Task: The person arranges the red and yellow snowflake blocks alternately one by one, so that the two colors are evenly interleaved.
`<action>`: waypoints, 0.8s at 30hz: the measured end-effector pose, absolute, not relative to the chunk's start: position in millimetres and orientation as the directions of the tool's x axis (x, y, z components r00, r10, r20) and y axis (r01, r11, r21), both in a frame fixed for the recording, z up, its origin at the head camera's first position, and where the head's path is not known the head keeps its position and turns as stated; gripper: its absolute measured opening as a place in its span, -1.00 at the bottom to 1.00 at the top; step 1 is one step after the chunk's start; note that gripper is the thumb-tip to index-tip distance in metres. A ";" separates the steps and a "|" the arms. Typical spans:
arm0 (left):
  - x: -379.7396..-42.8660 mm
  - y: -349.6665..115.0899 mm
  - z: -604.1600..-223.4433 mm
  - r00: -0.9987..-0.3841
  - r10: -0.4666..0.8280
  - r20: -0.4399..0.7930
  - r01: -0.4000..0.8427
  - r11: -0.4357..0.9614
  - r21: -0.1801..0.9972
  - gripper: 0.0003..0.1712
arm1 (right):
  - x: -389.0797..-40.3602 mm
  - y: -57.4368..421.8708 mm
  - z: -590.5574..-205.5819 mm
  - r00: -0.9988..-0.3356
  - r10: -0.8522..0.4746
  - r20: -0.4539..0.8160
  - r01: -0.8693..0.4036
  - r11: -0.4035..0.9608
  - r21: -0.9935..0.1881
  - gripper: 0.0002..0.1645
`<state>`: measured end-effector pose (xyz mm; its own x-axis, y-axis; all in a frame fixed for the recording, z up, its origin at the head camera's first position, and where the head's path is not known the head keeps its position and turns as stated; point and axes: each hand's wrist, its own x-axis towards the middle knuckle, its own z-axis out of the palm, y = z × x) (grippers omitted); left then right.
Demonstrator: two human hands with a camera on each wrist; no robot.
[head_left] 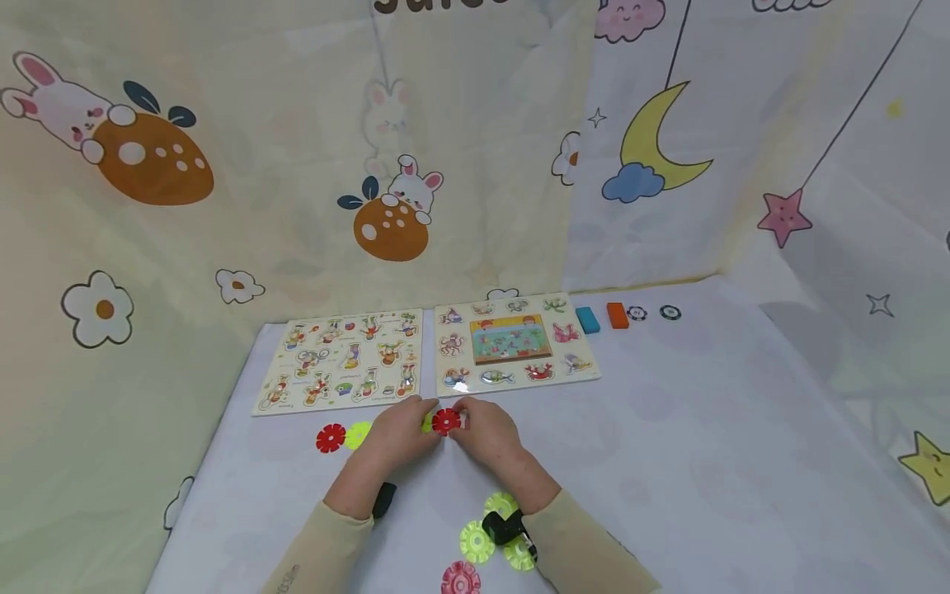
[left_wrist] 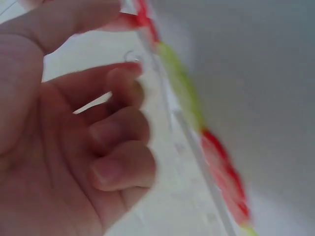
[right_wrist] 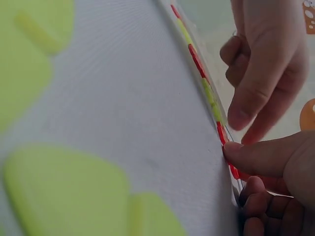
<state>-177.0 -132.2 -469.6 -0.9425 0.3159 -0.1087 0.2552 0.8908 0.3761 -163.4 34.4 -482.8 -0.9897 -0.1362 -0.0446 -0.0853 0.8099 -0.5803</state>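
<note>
Flat, notched plastic discs lie in a row of alternating red and yellow-green. At the row's right end is a red disc [head_left: 446, 421], between both hands. My right hand [head_left: 488, 433] pinches its right edge with thumb and forefinger. My left hand [head_left: 401, 433] has its thumb and forefinger at the disc's left side; its other fingers curl loosely in the left wrist view. A yellow-green disc [head_left: 426, 423] shows partly beside the left fingertips. Further left lie another yellow-green disc [head_left: 358, 435] and a red disc [head_left: 330, 438]. The left hand hides the row's middle.
Two picture puzzle boards [head_left: 337, 396] [head_left: 515, 391] lie behind the row. Blue [head_left: 588, 320] and orange blocks [head_left: 618, 315] and two round chips [head_left: 670, 313] sit back right. Several loose yellow-green discs [head_left: 477, 542] and a pinkish-red disc [head_left: 461, 578] lie near the right forearm.
</note>
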 end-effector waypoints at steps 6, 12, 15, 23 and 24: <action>-180.0 -117.2 -463.9 -0.905 0.389 -0.172 0.298 0.869 0.395 -0.47 | -164.5 35.0 -484.4 -0.991 -0.134 -0.028 -0.093 0.807 -0.583 -0.59; -182.6 -120.0 -466.9 -0.900 0.405 -0.163 0.308 0.853 0.423 -0.49 | -165.2 41.8 -478.0 -0.985 -0.162 -0.063 -0.088 0.780 -0.620 -0.57; -186.0 -122.5 -470.0 -0.903 0.398 -0.165 0.298 0.853 0.428 -0.47 | -163.7 49.4 -465.9 -0.977 -0.188 -0.103 -0.066 0.723 -0.688 -0.54; -186.1 -125.1 -470.1 -0.903 0.378 -0.204 0.253 0.852 0.458 -0.41 | -139.6 74.9 -432.7 -0.936 -0.323 -0.136 -0.119 0.658 -0.744 -0.51; -185.7 -124.7 -469.8 -0.903 0.378 -0.204 0.253 0.852 0.458 -0.41 | -135.5 78.7 -430.9 -0.931 -0.338 -0.136 -0.133 0.662 -0.737 -0.51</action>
<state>-185.7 -124.7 -469.8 -0.9033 0.3777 -0.2035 0.2530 0.8521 0.4582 -135.5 78.7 -430.9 -0.9314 -0.3376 -0.1359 -0.1326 0.6625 -0.7373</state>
